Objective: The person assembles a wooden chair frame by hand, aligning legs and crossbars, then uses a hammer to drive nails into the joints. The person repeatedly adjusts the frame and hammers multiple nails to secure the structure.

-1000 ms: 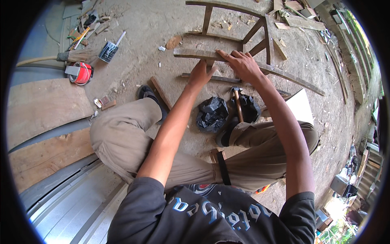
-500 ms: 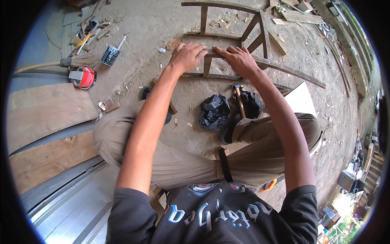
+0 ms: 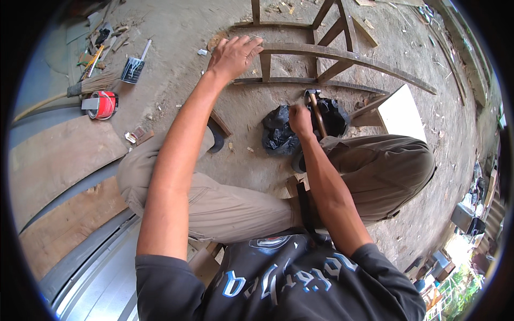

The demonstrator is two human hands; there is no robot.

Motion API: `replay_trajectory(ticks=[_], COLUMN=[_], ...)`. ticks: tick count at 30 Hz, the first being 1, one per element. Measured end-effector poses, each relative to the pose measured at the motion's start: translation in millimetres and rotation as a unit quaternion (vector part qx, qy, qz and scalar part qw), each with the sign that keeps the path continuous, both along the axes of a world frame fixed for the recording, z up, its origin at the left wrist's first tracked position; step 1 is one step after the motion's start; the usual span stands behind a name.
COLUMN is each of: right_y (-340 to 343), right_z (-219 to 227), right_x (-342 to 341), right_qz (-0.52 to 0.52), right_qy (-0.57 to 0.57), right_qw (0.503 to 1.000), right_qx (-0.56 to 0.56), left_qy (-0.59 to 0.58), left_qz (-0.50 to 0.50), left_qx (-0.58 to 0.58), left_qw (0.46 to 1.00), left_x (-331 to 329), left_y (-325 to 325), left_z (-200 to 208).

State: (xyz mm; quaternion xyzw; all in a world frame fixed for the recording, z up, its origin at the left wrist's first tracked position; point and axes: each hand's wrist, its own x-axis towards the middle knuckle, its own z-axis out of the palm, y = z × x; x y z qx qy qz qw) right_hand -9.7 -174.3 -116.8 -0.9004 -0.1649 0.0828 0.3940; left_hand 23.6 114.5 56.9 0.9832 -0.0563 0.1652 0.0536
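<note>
A dark wooden frame (image 3: 342,52) with several rungs, like a stool or chair frame, lies on its side on the ground ahead of me. My left hand (image 3: 234,58) grips the left end of its nearer upper bar, fingers bent over the end. My right hand (image 3: 301,121) is a closed fist above a black plastic bag (image 3: 276,134); whatever its fingers may hold is hidden. Just right of that fist lies a hammer (image 3: 319,119), its wooden handle toward me and its head away, against a second black bag (image 3: 337,119).
A white-faced board (image 3: 402,115) stands by my right knee. Wood offcuts (image 3: 220,124) lie near my feet. To the left are a red bucket (image 3: 103,105), a broom (image 3: 96,83), a black container (image 3: 131,70) and plywood sheets (image 3: 59,160). Small chips litter the ground.
My right hand has left the frame and come back toward me over the black bag, closing. The left hand has stayed on the bar's end. The view has shifted somewhat.
</note>
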Motion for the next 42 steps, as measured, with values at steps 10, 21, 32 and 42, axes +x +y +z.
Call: replay_trajectory(ticks=[10,21,32,42], right_y=[-11.2,-14.0,-16.6,-16.1], right_z=[-51.3,-65.6,-69.4,-59.5], right_x=[-52.4,-53.5,-45.7,-30.5], right_qz=[0.053,0.077,0.126,0.111], right_qy=[0.065,0.06,0.1,0.112], right_qw=[0.964,0.964,0.947,0.954], right_qx=[-0.253,-0.249,-0.277,-0.254], left_qy=[0.062,0.049,0.106,0.087], left_qz=[0.018,-0.001,0.013,0.019], left_qx=[-0.018,-0.024,0.014,0.033], left_qw=[0.998,0.998,0.994,0.995], left_x=[-6.5,-7.6,-9.5,-6.8], left_y=[-2.6,-4.4,-13.4,-16.2], left_z=[13.9,22.7,33.8,28.5])
